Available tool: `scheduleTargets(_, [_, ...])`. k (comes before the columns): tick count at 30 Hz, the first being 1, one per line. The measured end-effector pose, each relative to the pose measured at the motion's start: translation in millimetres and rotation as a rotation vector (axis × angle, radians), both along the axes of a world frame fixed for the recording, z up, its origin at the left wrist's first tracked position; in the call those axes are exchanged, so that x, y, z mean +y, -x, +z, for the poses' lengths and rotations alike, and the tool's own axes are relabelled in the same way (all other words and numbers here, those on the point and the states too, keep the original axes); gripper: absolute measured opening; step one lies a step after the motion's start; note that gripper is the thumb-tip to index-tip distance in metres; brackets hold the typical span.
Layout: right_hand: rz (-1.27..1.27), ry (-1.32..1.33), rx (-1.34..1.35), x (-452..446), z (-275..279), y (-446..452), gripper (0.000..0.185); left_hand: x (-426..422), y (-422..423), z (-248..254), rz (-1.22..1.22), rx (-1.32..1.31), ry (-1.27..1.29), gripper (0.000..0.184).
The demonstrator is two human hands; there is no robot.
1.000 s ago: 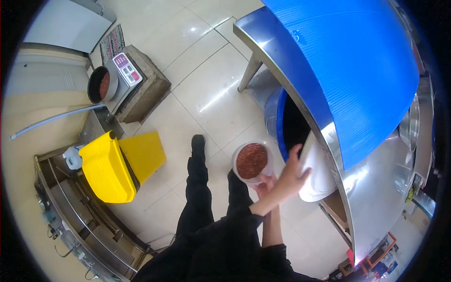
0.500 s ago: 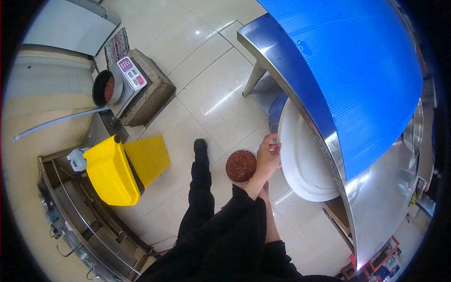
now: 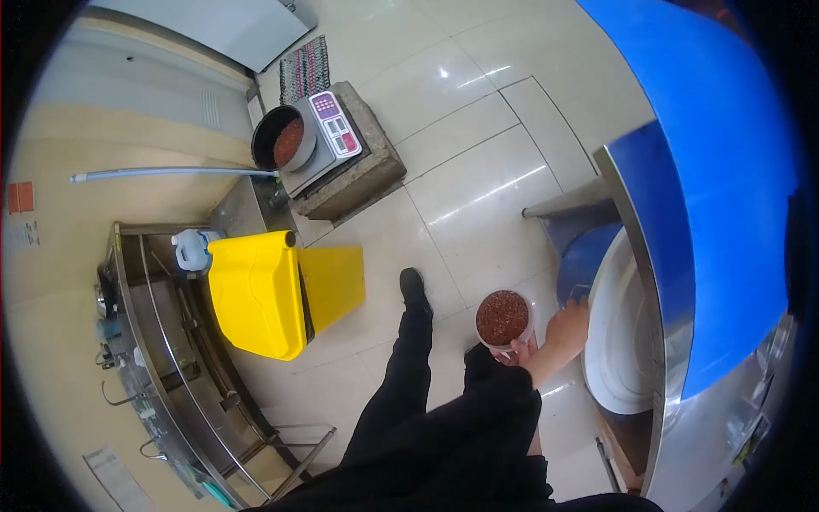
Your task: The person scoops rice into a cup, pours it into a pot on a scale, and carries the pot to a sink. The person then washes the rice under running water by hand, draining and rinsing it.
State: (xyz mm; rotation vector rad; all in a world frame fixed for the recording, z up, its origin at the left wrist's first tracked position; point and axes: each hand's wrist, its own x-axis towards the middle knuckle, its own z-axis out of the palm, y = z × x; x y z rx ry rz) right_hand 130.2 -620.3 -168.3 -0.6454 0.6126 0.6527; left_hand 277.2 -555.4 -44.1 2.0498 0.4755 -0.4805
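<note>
My right hand (image 3: pixel 515 351) holds a round tub (image 3: pixel 522 334) full of reddish-brown granules (image 3: pixel 502 317), its fingers along the near side. Crossing over that arm, my left hand (image 3: pixel 566 331) reaches under the table's edge with curled fingers. It is at the rim of a large white round basin (image 3: pixel 610 375) and close to a blue bucket (image 3: pixel 584 264) with a thin wire handle. What those fingers grip is hidden. The basin is tilted, partly covered by the steel table (image 3: pixel 665 341).
A blue sheet (image 3: pixel 725 171) covers the tabletop. Leftward stands a yellow bin (image 3: pixel 264 294) beside a metal rack (image 3: pixel 175 341). A digital scale (image 3: pixel 337 128) on a stone block (image 3: pixel 358 183) bears a dark pot (image 3: pixel 269 132) with reddish contents. A pale pole (image 3: pixel 171 173) juts across.
The view has shifted, so the surroundings appear further right. My left hand has gone from fingers spread at the basin's rim to curled fingers near the bucket. The tub stays in my right hand.
</note>
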Motion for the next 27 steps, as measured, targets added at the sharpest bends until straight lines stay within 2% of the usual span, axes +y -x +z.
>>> scheduleTargets(3, [0.031,-0.036,-0.074,21,8,-10,0.040,66,29,18,-0.166,-0.165,0.265,0.046])
scheduleTargets(5, [0.187,0.038,-0.189,67,57,-42,0.044,130,68,43,-0.194,-0.294,0.555,0.045])
scheduleTargets(6, [0.296,0.106,-0.258,98,90,-63,0.050,169,87,52,-0.300,-0.177,0.681,0.043])
scheduleTargets(7, [0.352,0.192,-0.216,119,98,-73,0.051,208,107,59,-0.408,-0.057,0.804,0.041])
scheduleTargets(9, [0.426,0.274,-0.178,158,105,-84,0.051,273,150,86,-0.267,0.154,1.169,0.040])
scheduleTargets(11, [0.461,0.275,-0.194,202,110,-94,0.051,326,201,91,-0.167,0.249,1.109,0.040])
scheduleTargets(15, [0.518,0.265,-0.269,307,126,-122,0.052,393,285,89,0.151,0.136,0.989,0.038])
scheduleTargets(16, [0.548,0.266,-0.301,334,130,-129,0.053,403,299,90,0.223,0.138,0.950,0.038])
scheduleTargets(17, [0.576,0.269,-0.330,363,136,-137,0.054,406,313,85,0.368,0.166,1.014,0.038])
scheduleTargets(20, [0.642,0.294,-0.423,446,153,-160,0.059,414,340,78,0.537,0.114,0.958,0.037])
scheduleTargets(23, [0.712,0.351,-0.543,525,167,-182,0.063,412,351,68,0.670,0.086,1.027,0.037])
scheduleTargets(27, [0.833,0.379,-0.690,613,179,-207,0.061,415,347,65,0.624,0.103,0.928,0.040])
